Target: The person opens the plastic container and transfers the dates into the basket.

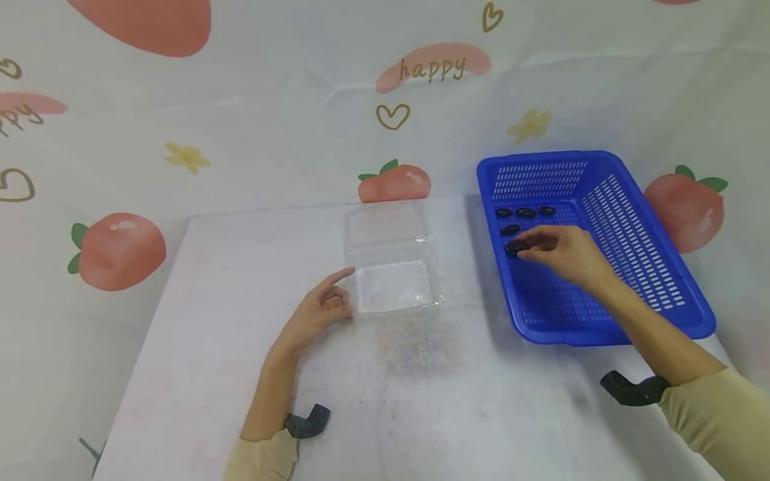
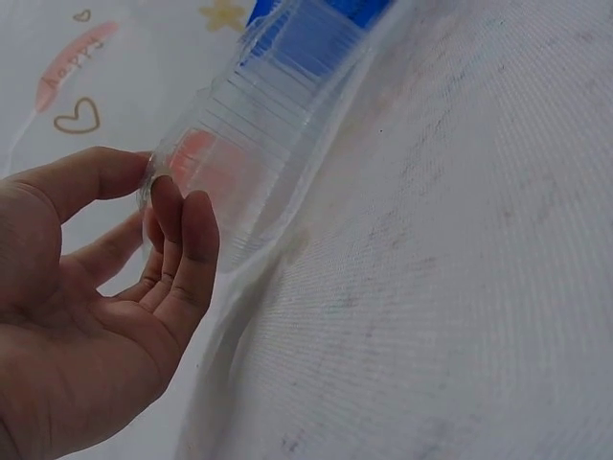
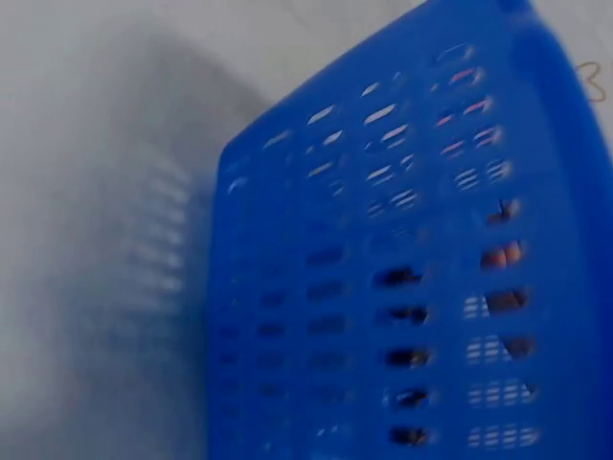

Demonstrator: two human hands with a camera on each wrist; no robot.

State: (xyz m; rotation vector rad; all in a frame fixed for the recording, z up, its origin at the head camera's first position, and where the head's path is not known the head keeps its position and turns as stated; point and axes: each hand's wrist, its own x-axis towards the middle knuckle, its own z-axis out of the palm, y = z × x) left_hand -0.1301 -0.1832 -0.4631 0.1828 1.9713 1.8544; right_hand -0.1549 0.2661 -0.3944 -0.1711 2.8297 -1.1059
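My right hand reaches into a blue plastic basket, thumb and fingers pinching a dark, oval, date-like piece near the left wall. Several similar dark pieces lie on the basket floor just beyond it. On the left, an open clear plastic clamshell box lies on the table, its lid folded back toward the wall. My left hand is beside the box, forefinger stretched to its left edge and the other fingers loosely bent. In the left wrist view, the fingertips are right at the clear rim.
The white tabletop has a brownish speckled patch in front of the box. Behind the table hangs a white sheet printed with fruit. The basket's slotted side wall fills most of the right wrist view.
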